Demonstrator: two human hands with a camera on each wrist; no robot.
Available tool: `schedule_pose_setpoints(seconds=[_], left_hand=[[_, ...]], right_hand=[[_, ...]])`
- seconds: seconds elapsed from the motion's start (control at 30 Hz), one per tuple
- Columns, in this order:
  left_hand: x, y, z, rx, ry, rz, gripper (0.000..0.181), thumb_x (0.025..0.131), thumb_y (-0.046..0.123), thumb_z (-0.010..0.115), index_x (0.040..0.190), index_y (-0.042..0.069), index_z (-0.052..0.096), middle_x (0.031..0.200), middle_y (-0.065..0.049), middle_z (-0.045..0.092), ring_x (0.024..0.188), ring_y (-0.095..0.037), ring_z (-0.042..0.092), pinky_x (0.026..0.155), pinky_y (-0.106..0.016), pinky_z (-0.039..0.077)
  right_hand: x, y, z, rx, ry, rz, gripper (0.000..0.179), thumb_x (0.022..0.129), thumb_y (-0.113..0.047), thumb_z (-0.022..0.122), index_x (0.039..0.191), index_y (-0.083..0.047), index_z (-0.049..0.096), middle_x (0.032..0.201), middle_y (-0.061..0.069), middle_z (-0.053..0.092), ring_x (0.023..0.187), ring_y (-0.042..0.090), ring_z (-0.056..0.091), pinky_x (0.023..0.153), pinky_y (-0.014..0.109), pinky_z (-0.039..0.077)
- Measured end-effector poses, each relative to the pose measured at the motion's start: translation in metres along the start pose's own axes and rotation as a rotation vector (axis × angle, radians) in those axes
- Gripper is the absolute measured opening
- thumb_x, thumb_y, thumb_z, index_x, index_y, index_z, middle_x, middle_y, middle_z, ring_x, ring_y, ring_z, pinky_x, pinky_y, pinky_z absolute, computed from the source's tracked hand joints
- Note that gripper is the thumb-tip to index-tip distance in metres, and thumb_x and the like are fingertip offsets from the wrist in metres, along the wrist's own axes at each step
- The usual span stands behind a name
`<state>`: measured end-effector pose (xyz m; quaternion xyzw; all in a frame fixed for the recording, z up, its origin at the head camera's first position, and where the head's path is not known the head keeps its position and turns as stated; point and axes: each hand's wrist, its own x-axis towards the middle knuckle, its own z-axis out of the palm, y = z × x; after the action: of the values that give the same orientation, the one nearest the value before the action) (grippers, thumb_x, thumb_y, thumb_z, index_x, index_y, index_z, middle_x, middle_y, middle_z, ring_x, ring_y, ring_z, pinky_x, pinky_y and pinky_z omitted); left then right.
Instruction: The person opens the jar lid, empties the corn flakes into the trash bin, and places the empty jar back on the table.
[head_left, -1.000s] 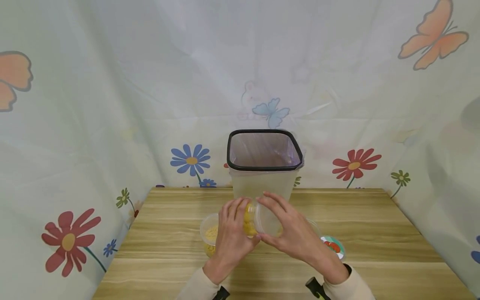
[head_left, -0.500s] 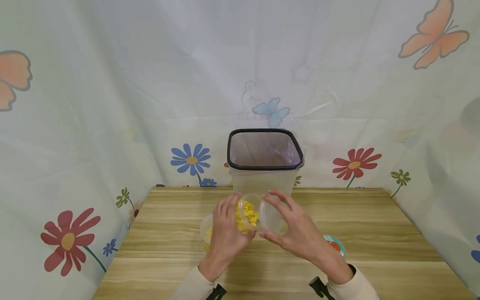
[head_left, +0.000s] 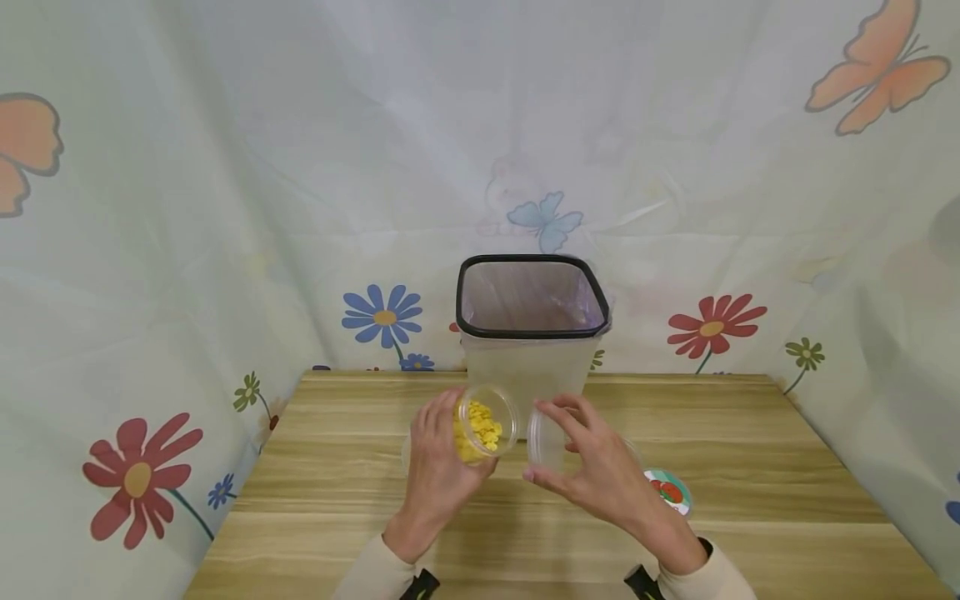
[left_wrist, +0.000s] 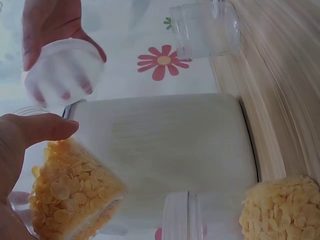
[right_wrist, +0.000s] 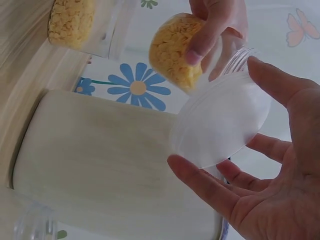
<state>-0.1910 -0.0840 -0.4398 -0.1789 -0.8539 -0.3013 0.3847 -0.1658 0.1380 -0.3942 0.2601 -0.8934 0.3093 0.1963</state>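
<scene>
My left hand (head_left: 435, 471) grips a clear plastic jar (head_left: 485, 398) around its side. It is tilted with its uncovered mouth towards the right, and yellow flakes (left_wrist: 75, 192) like cornflakes fill its lower part. Across a small gap, my right hand (head_left: 607, 471) holds a round translucent lid (right_wrist: 225, 120) by its rim, between thumb and fingers. The lid stands on edge, facing the jar's mouth without touching it. Both hands are above the table, in front of the bin.
Behind the hands stands a pale bin (head_left: 525, 367) with a black rim and a purple liner. Another jar of flakes (left_wrist: 280, 215) stands on the table (head_left: 360, 533) at left, partly hidden. At right are a clear jar (left_wrist: 207, 30) and a disc with a tomato picture (head_left: 670, 493).
The lid has come off the jar. My left hand has moved left with the jar, turning its mouth into view, while my right hand has drawn the lid slightly right.
</scene>
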Motion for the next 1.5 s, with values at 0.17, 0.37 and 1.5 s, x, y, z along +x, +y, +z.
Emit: schedule_pose_setpoints(seconds=[0.17,0.37,1.5], left_hand=[[0.0,-0.005,-0.003,-0.002,0.01,-0.015,0.102,0.051,0.025,0.095,0.139,0.009,0.046,0.131,-0.007,0.055,0.119,-0.025,0.05,0.104,-0.045,0.04],[0.001,-0.01,-0.007,0.002,0.025,-0.025,0.101,0.051,0.026,0.095,0.138,0.008,0.046,0.129,-0.008,0.057,0.118,-0.027,0.051,0.103,-0.046,0.04],[-0.001,-0.02,-0.01,0.001,0.034,-0.027,0.103,0.051,0.027,0.095,0.14,0.006,0.046,0.13,-0.01,0.056,0.12,-0.028,0.05,0.103,-0.046,0.039]], right_hand=[[-0.001,0.007,0.008,0.033,-0.039,0.033,0.078,0.072,-0.035,0.087,0.141,-0.019,0.052,0.135,0.006,0.046,0.114,0.027,0.062,0.071,0.026,0.058],[-0.002,0.017,0.022,-0.032,-0.054,0.001,0.076,0.069,-0.034,0.089,0.136,-0.016,0.057,0.131,0.008,0.05,0.117,0.028,0.06,0.085,0.042,0.056],[-0.016,0.054,0.087,-0.278,-0.227,-0.041,0.053,0.078,-0.027,0.08,0.128,-0.018,0.063,0.13,0.016,0.056,0.115,0.038,0.057,0.091,0.052,0.052]])
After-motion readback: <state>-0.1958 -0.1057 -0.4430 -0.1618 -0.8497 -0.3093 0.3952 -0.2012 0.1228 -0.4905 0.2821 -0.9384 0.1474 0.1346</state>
